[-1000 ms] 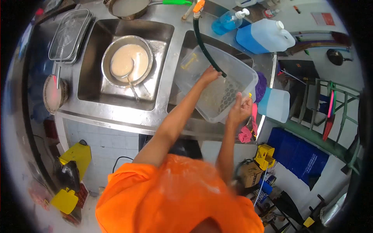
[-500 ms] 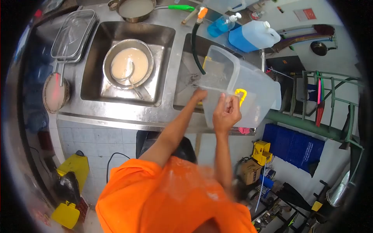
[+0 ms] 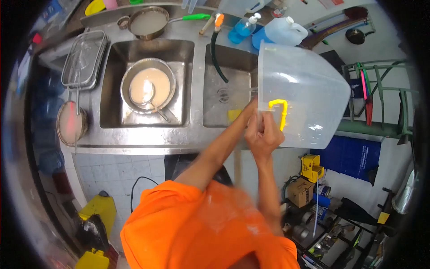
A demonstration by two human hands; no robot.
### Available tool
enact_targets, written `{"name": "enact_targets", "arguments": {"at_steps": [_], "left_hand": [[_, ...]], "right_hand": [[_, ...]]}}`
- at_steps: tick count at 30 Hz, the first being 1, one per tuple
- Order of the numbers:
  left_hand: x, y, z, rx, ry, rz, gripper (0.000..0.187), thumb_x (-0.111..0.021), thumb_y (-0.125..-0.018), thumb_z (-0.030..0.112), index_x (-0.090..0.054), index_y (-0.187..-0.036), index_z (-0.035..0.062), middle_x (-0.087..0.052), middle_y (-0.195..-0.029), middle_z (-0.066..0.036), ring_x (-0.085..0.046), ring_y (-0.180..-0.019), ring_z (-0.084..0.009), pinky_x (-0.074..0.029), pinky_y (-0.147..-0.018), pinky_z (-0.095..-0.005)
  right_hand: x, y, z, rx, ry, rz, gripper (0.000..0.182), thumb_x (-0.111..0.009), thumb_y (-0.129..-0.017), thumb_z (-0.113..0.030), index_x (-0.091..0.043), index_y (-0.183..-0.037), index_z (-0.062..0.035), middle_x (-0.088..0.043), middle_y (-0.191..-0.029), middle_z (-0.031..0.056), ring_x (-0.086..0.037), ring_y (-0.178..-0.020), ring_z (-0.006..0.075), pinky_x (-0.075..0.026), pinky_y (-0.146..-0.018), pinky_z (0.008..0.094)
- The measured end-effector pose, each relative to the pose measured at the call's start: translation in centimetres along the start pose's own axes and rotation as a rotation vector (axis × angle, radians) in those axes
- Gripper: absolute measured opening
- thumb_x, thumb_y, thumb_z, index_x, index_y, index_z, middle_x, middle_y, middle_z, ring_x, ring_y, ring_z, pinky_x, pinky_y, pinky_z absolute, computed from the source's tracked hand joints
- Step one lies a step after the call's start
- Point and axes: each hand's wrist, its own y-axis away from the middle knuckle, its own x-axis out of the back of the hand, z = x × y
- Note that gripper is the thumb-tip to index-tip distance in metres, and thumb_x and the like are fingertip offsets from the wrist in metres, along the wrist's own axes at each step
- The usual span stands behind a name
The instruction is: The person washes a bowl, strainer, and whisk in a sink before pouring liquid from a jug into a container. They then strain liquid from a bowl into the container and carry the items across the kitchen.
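Observation:
I hold a large clear plastic bin (image 3: 309,85) tipped on its side in the air, to the right of the right sink basin (image 3: 224,80). A yellow latch (image 3: 278,110) sits on the bin's near end. My right hand (image 3: 264,134) grips the bin's edge just below that latch. My left hand (image 3: 250,112) is on the same end, at the bin's left rim, and is partly hidden by the right hand. A black hose (image 3: 217,58) hangs from the tap into the right basin, apart from the bin.
The left basin holds a metal bowl (image 3: 150,85) of beige liquid with a ladle in it. A wire basket (image 3: 83,58) and a round strainer (image 3: 70,122) lie at the left. A green-handled pan (image 3: 148,20), a soap bottle (image 3: 239,31) and a jug (image 3: 280,31) stand behind the sinks.
The bin has come up out of the right basin, moved right and tipped further. My left hand left the hose, which now hangs free, and joined the right hand at the bin's end.

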Motion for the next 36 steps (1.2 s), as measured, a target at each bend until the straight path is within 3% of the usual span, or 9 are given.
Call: {"name": "enact_targets", "arguments": {"at_steps": [6, 10, 12, 15, 20, 21, 24, 32, 36], "left_hand": [[13.3, 5.7, 4.2, -0.039, -0.568, 0.668, 0.017, -0.064, -0.069, 0.023, -0.070, -0.077, 0.0085, -0.067, -0.082, -0.012, -0.064, -0.078, -0.0288, -0.049, -0.071, -0.0376], [20.0, 6.2, 18.9, -0.628, -0.830, 1.227, 0.034, -0.065, -0.078, 0.027, -0.059, -0.103, 0.0045, -0.064, -0.094, -0.017, -0.060, -0.089, -0.0333, -0.046, -0.076, -0.0422], [24.7, 3.1, 21.5, -0.807, -1.077, 1.072, 0.040, -0.064, -0.078, 0.032, -0.056, -0.102, 0.0005, -0.059, -0.094, -0.021, -0.057, -0.089, -0.0372, -0.045, -0.077, -0.0447], [29.3, 0.5, 25.2, -0.238, -1.323, 0.614, 0.039, -0.054, -0.088, 0.037, -0.061, -0.094, -0.0008, -0.063, -0.082, -0.020, -0.061, -0.073, -0.0308, -0.046, -0.065, -0.0403], [32.4, -0.3, 28.7, -0.285, -1.510, 0.301, 0.037, -0.050, -0.092, 0.030, -0.057, -0.085, -0.0054, -0.055, -0.067, -0.017, -0.053, -0.065, -0.0181, -0.042, -0.060, -0.0383], [33.6, -0.8, 29.0, -0.638, -1.626, 0.192, 0.035, -0.052, -0.091, 0.029, -0.057, -0.083, -0.0053, -0.056, -0.064, -0.016, -0.056, -0.064, -0.0223, -0.041, -0.058, -0.0394], [33.8, -0.1, 32.1, -0.479, -1.600, -0.077, 0.025, -0.061, -0.078, 0.006, -0.063, -0.102, 0.0013, -0.065, -0.096, -0.019, -0.062, -0.087, -0.0317, -0.047, -0.075, -0.0357], [32.9, -2.0, 30.0, -0.388, -1.786, -0.009, 0.056, -0.060, -0.068, 0.002, -0.051, -0.123, 0.0028, -0.057, -0.110, -0.021, -0.053, -0.105, -0.0381, -0.044, -0.086, -0.0416], [19.4, 4.3, 27.8, -1.046, -1.368, 0.405, 0.052, -0.054, -0.073, -0.002, -0.047, -0.124, 0.0013, -0.054, -0.115, -0.017, -0.053, -0.100, -0.0362, -0.045, -0.086, -0.0418]], "right_hand": [[4.3, -0.2, 5.1, -0.364, 0.043, 0.200, 0.025, -0.064, -0.081, -0.005, -0.045, -0.066, -0.0064, -0.036, -0.055, -0.0003, -0.033, -0.047, 0.0080, -0.028, -0.044, 0.0240], [4.4, 1.3, 8.7, -0.618, -0.419, 0.423, 0.027, -0.064, -0.083, -0.004, -0.042, -0.068, -0.0078, -0.034, -0.063, -0.0056, -0.031, -0.056, 0.0029, -0.024, -0.048, 0.0209], [4.2, 2.2, 9.4, -0.672, -0.481, 0.491, 0.026, -0.064, -0.083, -0.003, -0.042, -0.070, -0.0078, -0.034, -0.066, -0.0061, -0.031, -0.058, 0.0023, -0.024, -0.049, 0.0203], [5.2, 2.8, 10.1, -0.707, -0.477, 0.371, 0.027, -0.065, -0.083, -0.005, -0.041, -0.072, -0.0087, -0.032, -0.066, -0.0076, -0.030, -0.058, 0.0007, -0.023, -0.050, 0.0187], [7.6, 3.4, 10.9, -0.885, -0.776, 0.460, 0.021, -0.065, -0.082, -0.004, -0.045, -0.075, -0.0067, -0.034, -0.064, -0.0072, -0.031, -0.057, -0.0005, -0.023, -0.048, 0.0194], [7.7, 3.6, 11.6, -0.859, -0.822, 0.437, 0.020, -0.065, -0.081, -0.004, -0.046, -0.075, -0.0066, -0.034, -0.063, -0.0074, -0.031, -0.056, -0.0007, -0.022, -0.047, 0.0195], [9.0, 4.5, 11.7, -0.883, -0.825, 0.488, 0.021, -0.065, -0.081, -0.004, -0.045, -0.075, -0.0064, -0.034, -0.061, -0.0078, -0.029, -0.054, -0.0003, -0.022, -0.047, 0.0197], [16.7, 11.1, 6.5, -1.041, -0.676, 0.680, 0.017, -0.070, -0.078, -0.009, -0.054, -0.081, -0.0057, -0.036, -0.064, -0.0101, -0.030, -0.055, -0.0001, -0.025, -0.049, 0.0177], [23.6, 15.4, 3.9, -1.203, -0.663, 0.943, 0.013, -0.069, -0.076, -0.008, -0.058, -0.082, -0.0070, -0.049, -0.066, -0.0080, -0.042, -0.057, 0.0008, -0.033, -0.053, 0.0180]]}}
